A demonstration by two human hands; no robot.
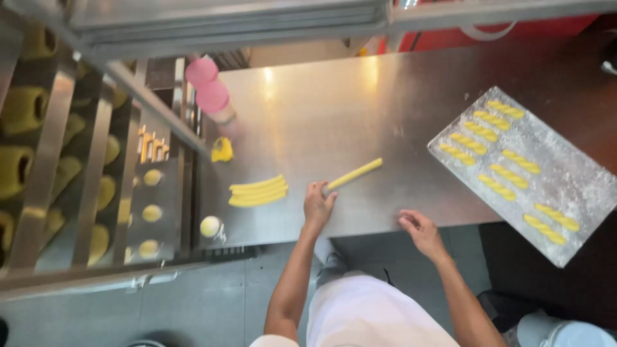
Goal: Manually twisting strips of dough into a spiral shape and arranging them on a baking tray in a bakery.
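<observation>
Dough strips being handled on a steel worktop; one strip under the left hand.

The left hand [318,204] lies with its fingers spread flat on the near end of a long yellow dough strip [355,173], which rests on the steel worktop [334,103] and points toward the far right. The right hand [416,226] sits loosely open at the worktop's near edge, holding nothing. By my judgement the strip is at the rolling or shaping stage; the next move calls for both hands on it and even pressure. Four more strips [258,191] lie stacked to the left. Twisted pieces [495,120] sit in rows on a floured tray [578,186], whose near corner overhangs the edge. The pink lidded containers [207,87] are blurred, the small yellow lump [222,150] cannot be identified, and the racks at left are partly cut off.
</observation>
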